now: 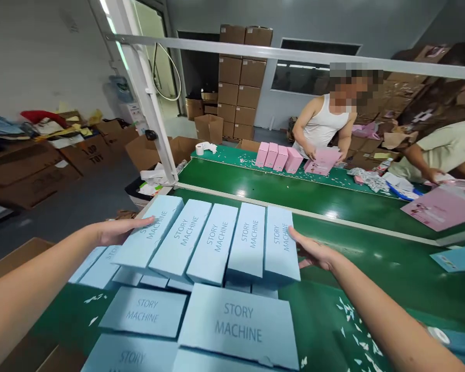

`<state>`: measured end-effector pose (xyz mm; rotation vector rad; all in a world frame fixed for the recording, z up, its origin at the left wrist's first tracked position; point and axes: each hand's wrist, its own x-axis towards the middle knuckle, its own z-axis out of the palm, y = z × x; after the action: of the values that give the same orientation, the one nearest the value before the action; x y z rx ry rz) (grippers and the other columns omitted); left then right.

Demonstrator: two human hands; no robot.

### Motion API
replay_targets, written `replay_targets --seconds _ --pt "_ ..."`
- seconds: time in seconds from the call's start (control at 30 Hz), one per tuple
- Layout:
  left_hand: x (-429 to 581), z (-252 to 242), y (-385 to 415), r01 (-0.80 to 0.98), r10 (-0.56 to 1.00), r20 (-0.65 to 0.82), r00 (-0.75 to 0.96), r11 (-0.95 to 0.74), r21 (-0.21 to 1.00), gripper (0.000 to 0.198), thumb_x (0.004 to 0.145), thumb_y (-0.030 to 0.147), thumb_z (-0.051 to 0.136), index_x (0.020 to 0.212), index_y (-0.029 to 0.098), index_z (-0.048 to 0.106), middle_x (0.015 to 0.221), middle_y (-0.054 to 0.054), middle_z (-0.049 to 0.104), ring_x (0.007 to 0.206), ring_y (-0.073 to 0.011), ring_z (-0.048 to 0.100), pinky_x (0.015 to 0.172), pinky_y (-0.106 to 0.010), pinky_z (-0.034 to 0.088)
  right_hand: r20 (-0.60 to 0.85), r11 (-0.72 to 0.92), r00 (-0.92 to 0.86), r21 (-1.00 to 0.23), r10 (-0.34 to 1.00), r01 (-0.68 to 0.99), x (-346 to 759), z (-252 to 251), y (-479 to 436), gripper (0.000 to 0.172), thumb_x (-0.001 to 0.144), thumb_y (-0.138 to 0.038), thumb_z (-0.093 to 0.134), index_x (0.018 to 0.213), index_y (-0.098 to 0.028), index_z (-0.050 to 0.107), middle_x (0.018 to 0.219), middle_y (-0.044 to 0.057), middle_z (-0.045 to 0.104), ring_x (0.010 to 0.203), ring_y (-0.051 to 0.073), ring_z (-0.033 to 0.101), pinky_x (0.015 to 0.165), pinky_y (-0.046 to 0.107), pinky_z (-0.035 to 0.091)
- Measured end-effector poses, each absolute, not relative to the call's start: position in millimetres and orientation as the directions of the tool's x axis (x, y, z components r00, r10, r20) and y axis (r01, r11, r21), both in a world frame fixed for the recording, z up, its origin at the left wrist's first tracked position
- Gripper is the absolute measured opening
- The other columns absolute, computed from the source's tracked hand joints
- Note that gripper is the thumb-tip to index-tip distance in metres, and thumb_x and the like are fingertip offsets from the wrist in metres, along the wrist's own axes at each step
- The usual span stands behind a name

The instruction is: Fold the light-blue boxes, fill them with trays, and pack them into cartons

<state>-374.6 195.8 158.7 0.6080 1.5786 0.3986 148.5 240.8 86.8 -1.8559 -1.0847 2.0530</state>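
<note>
Between my two hands a row of several light blue boxes [214, 243] printed "STORY MACHINE" is pressed together, tilted and slightly fanned. My left hand [118, 230] grips the outer side of the leftmost box, its thumb along the top edge and its other fingers hidden behind. At the other end my right hand [312, 250] presses the rightmost box [282, 240], thumb on its edge, fingers partly hidden below. Under the row sit more blue boxes, mostly covered. Closer to me, stacked blue boxes [238, 320] lie flat with their lettering facing up.
Paper scraps [358, 330] litter the green work surface [318, 305]. A white rail [310, 219] borders the green conveyor [256, 186]. Across it, a person in a white top handles pink boxes [279, 157]; another person works at right. A white post [147, 98] rises at left.
</note>
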Motion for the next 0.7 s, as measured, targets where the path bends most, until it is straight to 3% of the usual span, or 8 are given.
replay_targets --seconds 0.1,0.2,0.33,0.43,0.5,0.6,0.7 --pt "-383.6 135.8 212.1 0.135 0.522 -0.848 0.095 0.837 0.531 0.075 0.081 0.058 0.066 0.129 0.002 0.052 0.102 -0.013 0.076 0.079 -0.0174 0.073 0.079 -0.03 0.056 -0.857 -0.783 -0.247 -0.514 0.452 0.351 127.2 94.6 236.7 0.075 0.08 -0.08 0.053 0.125 -0.022 0.062 0.125 0.015 0.067 0.109 0.031 0.068 0.079 0.043 0.062" --pt "-390.1 119.6 219.4 0.173 0.502 -0.861 0.083 0.844 0.508 0.079 0.076 0.063 0.068 0.131 0.007 0.054 0.106 -0.012 0.075 0.086 -0.0195 0.073 0.078 -0.029 0.057 -0.864 -0.809 -0.231 -0.501 0.448 0.307 112.6 96.3 229.4 0.066 0.08 -0.073 0.062 0.12 -0.021 0.064 0.123 0.013 0.069 0.11 0.029 0.068 0.082 0.041 0.062" --pt "-380.2 115.6 214.1 0.102 0.49 -0.867 0.094 0.861 0.498 0.08 0.071 0.066 0.071 0.125 0.008 0.06 0.1 -0.013 0.076 0.087 -0.0267 0.074 0.069 -0.031 0.06 -0.81 -0.747 -0.128 -0.578 0.572 0.329 97.8 95.6 225.1 0.06 0.079 -0.065 0.068 0.117 -0.019 0.067 0.119 0.014 0.071 0.106 0.029 0.07 0.083 0.041 0.062" --pt "-373.2 122.9 201.6 0.061 0.537 -0.84 0.071 0.839 0.541 0.081 0.07 0.067 0.071 0.127 0.011 0.058 0.096 -0.013 0.077 0.085 -0.0295 0.074 0.067 -0.034 0.061 -0.706 -0.654 -0.154 -0.702 0.691 0.282 97.0 105.0 219.8 0.057 0.08 -0.06 0.071 0.12 -0.02 0.066 0.121 0.013 0.07 0.108 0.029 0.069 0.093 0.042 0.058" --pt "-375.8 123.7 192.3 0.082 0.669 -0.743 -0.03 0.742 0.665 0.084 0.069 0.067 0.072 0.131 0.013 0.053 0.101 -0.012 0.076 0.088 -0.0303 0.073 0.069 -0.037 0.061 -0.582 -0.534 -0.186 -0.807 0.792 0.251 99.8 114.2 216.4 0.057 0.079 -0.055 0.073 0.124 -0.021 0.064 0.125 0.012 0.068 0.113 0.03 0.066 0.099 0.044 0.054" --pt "-386.4 106.3 174.3 0.23 0.866 -0.464 -0.187 0.498 0.836 0.09 0.063 0.073 0.073 0.13 0.015 0.052 0.116 -0.012 0.071 0.101 -0.0324 0.069 0.079 -0.039 0.061 -0.361 -0.305 -0.153 -0.904 0.92 0.299 104.0 117.0 211.8 0.062 0.075 -0.054 0.077 0.126 -0.021 0.062 0.128 0.012 0.067 0.118 0.032 0.062 0.103 0.046 0.05" --pt "-394.6 66.4 145.9 0.405 0.912 -0.314 -0.263 0.4 0.822 0.096 0.052 0.083 0.07 0.119 0.016 0.061 0.121 -0.013 0.07 0.113 -0.0378 0.063 0.092 -0.047 0.057 -0.326 -0.259 -0.08 -0.856 0.942 0.447 106.0 95.9 201.6 0.061 0.066 -0.057 0.081 0.112 -0.019 0.069 0.115 0.013 0.071 0.115 0.036 0.062 0.101 0.048 0.05"
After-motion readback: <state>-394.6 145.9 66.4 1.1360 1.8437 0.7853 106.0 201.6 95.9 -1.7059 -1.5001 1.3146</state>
